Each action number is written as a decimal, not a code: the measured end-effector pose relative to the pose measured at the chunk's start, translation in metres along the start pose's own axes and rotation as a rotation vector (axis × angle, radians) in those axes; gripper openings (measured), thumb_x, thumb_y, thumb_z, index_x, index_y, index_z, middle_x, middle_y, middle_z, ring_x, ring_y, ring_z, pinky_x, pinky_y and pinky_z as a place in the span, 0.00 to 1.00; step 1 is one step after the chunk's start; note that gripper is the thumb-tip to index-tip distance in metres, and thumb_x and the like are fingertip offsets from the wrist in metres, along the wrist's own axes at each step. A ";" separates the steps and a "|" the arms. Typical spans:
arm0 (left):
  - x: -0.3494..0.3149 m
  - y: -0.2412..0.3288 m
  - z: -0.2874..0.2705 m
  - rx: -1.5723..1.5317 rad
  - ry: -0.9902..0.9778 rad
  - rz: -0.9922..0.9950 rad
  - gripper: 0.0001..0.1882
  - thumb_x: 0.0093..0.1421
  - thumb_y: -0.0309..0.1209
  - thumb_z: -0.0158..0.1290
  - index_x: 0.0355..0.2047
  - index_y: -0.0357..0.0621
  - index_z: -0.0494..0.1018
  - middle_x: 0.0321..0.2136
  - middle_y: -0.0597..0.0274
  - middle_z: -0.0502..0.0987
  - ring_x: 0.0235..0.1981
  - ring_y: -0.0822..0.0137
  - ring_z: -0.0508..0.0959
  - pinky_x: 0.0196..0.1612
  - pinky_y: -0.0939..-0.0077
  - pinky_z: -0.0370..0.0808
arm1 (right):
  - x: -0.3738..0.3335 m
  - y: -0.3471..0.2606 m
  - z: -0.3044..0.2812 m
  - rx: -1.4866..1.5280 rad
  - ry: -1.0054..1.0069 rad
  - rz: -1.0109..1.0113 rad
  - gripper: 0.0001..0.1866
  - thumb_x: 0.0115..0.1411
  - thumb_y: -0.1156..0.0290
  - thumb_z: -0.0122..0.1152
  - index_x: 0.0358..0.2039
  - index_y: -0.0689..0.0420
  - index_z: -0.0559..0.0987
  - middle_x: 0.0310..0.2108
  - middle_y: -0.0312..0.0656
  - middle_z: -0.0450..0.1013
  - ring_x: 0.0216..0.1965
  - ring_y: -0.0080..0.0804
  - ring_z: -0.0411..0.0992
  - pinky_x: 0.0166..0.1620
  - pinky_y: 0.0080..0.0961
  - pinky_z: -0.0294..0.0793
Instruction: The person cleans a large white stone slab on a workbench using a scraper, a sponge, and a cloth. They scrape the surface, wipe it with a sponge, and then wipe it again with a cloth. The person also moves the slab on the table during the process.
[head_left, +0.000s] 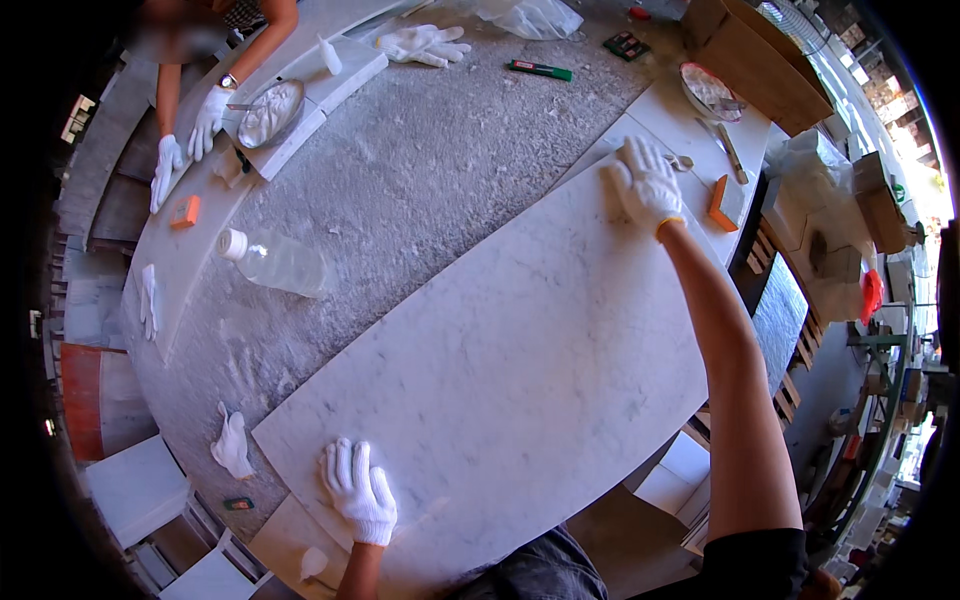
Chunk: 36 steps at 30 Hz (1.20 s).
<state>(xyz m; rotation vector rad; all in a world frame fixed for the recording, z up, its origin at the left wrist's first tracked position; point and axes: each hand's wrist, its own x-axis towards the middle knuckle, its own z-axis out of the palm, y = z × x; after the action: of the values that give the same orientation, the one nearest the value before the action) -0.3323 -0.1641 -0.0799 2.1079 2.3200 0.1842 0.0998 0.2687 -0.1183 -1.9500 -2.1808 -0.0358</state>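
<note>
A large pale marble slab [510, 330] with faint grey veins lies slantwise on the dusty worktable in front of me. My left hand [358, 490], in a white knit glove, rests flat near the slab's left end, fingers stretched out. At the far right end my right hand [645, 183], gloved alike, lies with its fingers spread on the slab by its far edge. Neither hand holds anything. Just past my right hand are a spoon [679, 162] and an orange-sided block [724, 204].
A clear bottle [275, 262] lies beyond the slab. At the far left, a co-worker's gloved hands [205, 125] touch another slab near a bowl of white paste [270, 113]. A second paste bowl [708, 92], a knife [732, 152] and a cardboard box [757, 62] are at the far right.
</note>
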 end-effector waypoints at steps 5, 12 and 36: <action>-0.001 -0.002 0.000 0.026 -0.025 0.008 0.22 0.69 0.37 0.43 0.57 0.36 0.70 0.61 0.40 0.66 0.64 0.41 0.64 0.67 0.43 0.56 | 0.013 0.012 0.008 0.065 0.008 0.144 0.33 0.70 0.48 0.40 0.66 0.58 0.63 0.67 0.53 0.59 0.68 0.53 0.56 0.69 0.40 0.54; -0.002 0.002 0.001 0.036 0.021 0.025 0.21 0.69 0.36 0.42 0.57 0.37 0.70 0.61 0.40 0.67 0.64 0.41 0.64 0.67 0.43 0.56 | -0.027 -0.040 0.020 -0.021 0.070 -0.034 0.35 0.69 0.47 0.40 0.67 0.59 0.61 0.71 0.51 0.54 0.72 0.49 0.49 0.72 0.45 0.45; -0.009 0.001 0.005 -0.012 0.086 0.003 0.19 0.65 0.35 0.46 0.53 0.41 0.74 0.56 0.44 0.71 0.61 0.42 0.67 0.65 0.42 0.61 | -0.008 0.005 -0.004 0.143 0.106 -0.136 0.27 0.67 0.51 0.48 0.63 0.48 0.71 0.65 0.46 0.65 0.67 0.50 0.59 0.68 0.42 0.55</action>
<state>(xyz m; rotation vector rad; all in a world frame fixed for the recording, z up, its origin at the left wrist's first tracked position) -0.3300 -0.1725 -0.0857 2.1401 2.3551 0.2931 0.1064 0.2612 -0.1165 -1.6832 -2.1792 -0.0051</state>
